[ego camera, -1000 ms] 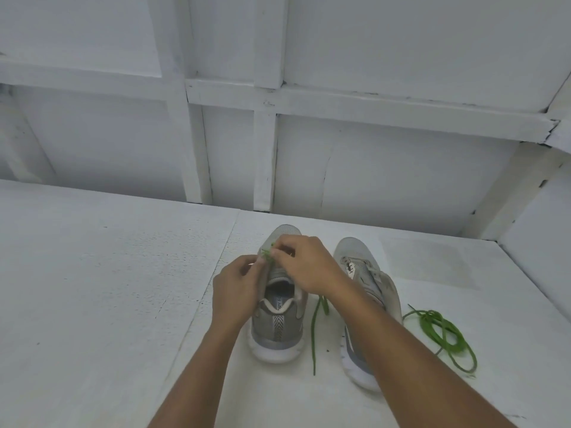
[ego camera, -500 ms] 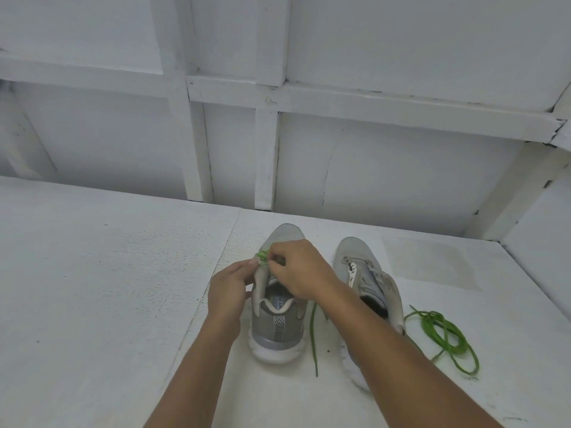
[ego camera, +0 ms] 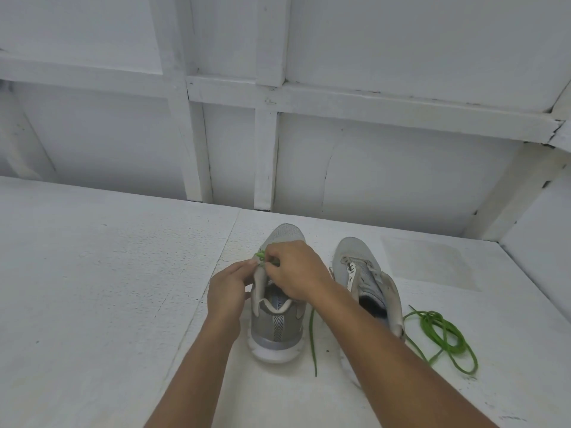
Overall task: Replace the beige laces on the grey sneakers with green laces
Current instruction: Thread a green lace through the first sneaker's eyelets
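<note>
Your right hand (ego camera: pixel 296 270) is curled over the tongue of the left-hand grey sneaker (ego camera: pixel 275 332), its fingertips pinching a small loop of the green lace (ego camera: pixel 261 254) near the toe-side eyelets. Your left hand (ego camera: pixel 230 291) comes in from the other side with its fingers bent, their tips closed on the same loop at the shoe's edge. This sneaker stands upright on the white table (ego camera: pixel 92 288), heel towards you and toe towards the white panelled wall (ego camera: pixel 265 149). A loose end of the green lace runs out from under your right wrist and trails down the table between the two shoes. The right-hand grey sneaker (ego camera: pixel 358 261) stands just beside the first and apart from it, partly hidden by your right forearm. The spare green lace (ego camera: pixel 438 332) lies in a loose coil on the table to the right of that shoe
</note>
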`<state>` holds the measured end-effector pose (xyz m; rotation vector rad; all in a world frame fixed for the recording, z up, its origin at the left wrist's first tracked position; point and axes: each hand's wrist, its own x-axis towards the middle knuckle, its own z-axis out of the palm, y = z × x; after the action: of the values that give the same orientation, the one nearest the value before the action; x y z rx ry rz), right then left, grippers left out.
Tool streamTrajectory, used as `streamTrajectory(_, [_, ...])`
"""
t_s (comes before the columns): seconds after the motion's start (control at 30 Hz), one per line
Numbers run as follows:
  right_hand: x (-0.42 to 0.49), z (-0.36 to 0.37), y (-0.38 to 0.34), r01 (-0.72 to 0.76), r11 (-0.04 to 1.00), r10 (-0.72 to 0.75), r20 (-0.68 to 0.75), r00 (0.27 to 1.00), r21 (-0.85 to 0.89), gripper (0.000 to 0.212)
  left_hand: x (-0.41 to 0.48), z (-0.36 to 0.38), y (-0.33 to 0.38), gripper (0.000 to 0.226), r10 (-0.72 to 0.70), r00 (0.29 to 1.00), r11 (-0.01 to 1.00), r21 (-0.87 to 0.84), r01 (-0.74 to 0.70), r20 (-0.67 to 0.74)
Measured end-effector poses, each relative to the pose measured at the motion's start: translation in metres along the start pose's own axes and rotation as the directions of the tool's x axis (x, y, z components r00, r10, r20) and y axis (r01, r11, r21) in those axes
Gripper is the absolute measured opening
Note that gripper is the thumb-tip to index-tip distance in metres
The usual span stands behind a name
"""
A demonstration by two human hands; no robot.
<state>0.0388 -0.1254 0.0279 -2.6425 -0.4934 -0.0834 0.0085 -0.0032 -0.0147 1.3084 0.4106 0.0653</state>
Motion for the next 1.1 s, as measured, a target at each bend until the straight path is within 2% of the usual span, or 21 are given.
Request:
streamTrajectory(0.13, [0.001,0.000,-0.001,-0.010,1.000,0.010,0.008,1.000,-0.014,0.017,-0.001,0.001,0.000,0.014,0.015,1.000,1.000,0.012,-0.015,0.006])
streamTrajectory(0.23, [0.000,-0.001,-0.003,-0.006,0.999,0.007,0.014,1.000,-0.048,0.017,0.001,0.001,-0.003,0.016,0.048,0.999,0.995,0.088,-0.050,0.016])
streamTrajectory(0.37, [-0.001,-0.003,-0.006,-0.008,0.997,0.009,0.026,1.000,-0.073,0.018,0.001,0.000,-0.007,0.028,0.088,0.995,0.981,0.171,-0.094,0.040])
streamTrajectory(0.6, [0.000,-0.012,-0.006,-0.009,0.991,0.014,0.040,0.999,-0.133,0.021,0.006,-0.003,-0.009,0.016,0.149,0.987,0.959,0.234,-0.159,0.061])
streamTrajectory(0.7, [-0.003,-0.013,-0.003,-0.001,0.997,0.004,0.039,0.999,-0.075,0.017,0.010,-0.002,-0.007,0.019,0.160,0.985,0.957,0.236,-0.169,0.057])
streamTrajectory(0.77, [-0.005,-0.014,0.003,0.053,0.997,-0.051,0.035,0.998,-0.053,0.025,0.013,-0.003,-0.004,0.020,0.179,0.984,0.961,0.209,-0.179,0.019])
streamTrajectory(0.83, [-0.011,-0.013,0.013,0.089,0.994,-0.089,0.008,0.996,-0.057,0.038,0.017,-0.005,0.002,0.020,0.217,0.976,0.963,0.168,-0.210,-0.023])
streamTrajectory(0.93, [-0.028,-0.013,0.031,0.033,0.999,-0.035,-0.068,0.997,-0.026,0.055,0.022,-0.009,0.013,0.018,0.228,0.970,0.974,0.003,-0.228,-0.082])
streamTrajectory(1.0, [-0.037,-0.012,0.038,-0.005,1.000,0.006,-0.083,0.997,0.008,0.060,0.028,-0.015,0.023,0.019,0.199,0.973,0.958,-0.187,-0.218,-0.116])
streamTrajectory(1.1, [-0.040,-0.013,0.040,-0.032,0.999,0.034,-0.057,0.998,0.027,0.065,0.045,-0.035,0.046,0.023,0.116,0.984,0.846,-0.506,-0.168,-0.133])
